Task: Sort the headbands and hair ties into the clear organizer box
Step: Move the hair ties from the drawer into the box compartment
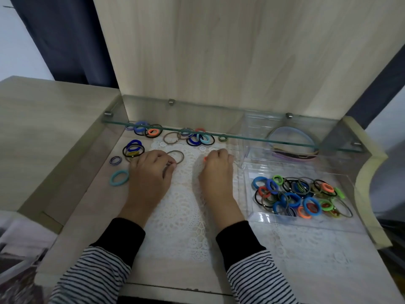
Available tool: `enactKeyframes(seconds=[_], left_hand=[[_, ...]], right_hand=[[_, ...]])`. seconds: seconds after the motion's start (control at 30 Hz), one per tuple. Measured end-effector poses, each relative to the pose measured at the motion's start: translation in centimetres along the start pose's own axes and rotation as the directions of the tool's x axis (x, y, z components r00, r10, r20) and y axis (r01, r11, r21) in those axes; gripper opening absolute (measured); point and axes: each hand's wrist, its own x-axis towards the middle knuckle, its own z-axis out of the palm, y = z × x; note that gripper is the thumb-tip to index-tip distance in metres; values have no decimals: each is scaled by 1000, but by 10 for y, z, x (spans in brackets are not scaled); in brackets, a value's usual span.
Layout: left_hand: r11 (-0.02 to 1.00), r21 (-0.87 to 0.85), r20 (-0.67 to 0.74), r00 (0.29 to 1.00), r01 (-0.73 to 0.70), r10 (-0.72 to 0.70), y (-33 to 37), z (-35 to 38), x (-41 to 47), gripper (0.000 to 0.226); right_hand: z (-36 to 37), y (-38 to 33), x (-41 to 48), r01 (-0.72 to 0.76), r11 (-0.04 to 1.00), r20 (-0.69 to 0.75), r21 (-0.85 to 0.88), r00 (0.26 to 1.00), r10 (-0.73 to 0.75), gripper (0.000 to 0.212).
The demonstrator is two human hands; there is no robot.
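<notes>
Clear organizer box sits on our right: near compartment full of hair ties, headbands in the far one. Our left hand pinches a thin grey tie on the lace mat, and our right hand is curled round an orange tie. Loose ties lie far and left.

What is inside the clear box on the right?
The near compartment holds a heap of hair ties in blue, green, orange and black. The far compartment holds curved headbands, partly behind the glass shelf edge. Ties at the bottom of the heap are covered.
</notes>
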Motion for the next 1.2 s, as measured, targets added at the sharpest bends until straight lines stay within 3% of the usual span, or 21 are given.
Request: enactKeyframes(seconds=[0.33, 0.5, 0.67, 0.77, 0.87, 1.0, 1.2], left_hand=[[962, 112, -134, 956, -248, 262, 24, -10, 1, 11], [976, -4, -51, 975, -219, 218, 71, -9, 2, 13], [944, -162, -19, 958, -286, 287, 132, -10, 8, 8], [920, -220, 32, 940, -325, 340, 161, -4, 11, 8], [910, -253, 118, 923, -328, 366, 182, 7, 14, 4], [904, -283, 209, 899, -320, 383, 205, 18, 19, 3], [931, -192, 356, 861, -312, 362, 219, 29, 27, 16]], right_hand=[[-54, 17, -12, 207, 973, -118, 104, 974, -194, 13], [-85, 49, -15, 178, 983, -185, 44, 968, -167, 11], [-114, 91, -20, 77, 996, -226, 40, 972, -66, 3], [-133, 118, -25, 44, 997, -217, -59, 975, -56, 3], [-149, 146, -29, -14, 990, -144, -138, 990, -6, 7], [-168, 177, -31, -46, 988, 73, -150, 996, 57, 5], [-184, 188, -34, 22, 985, 356, -174, 933, 42, 5]])
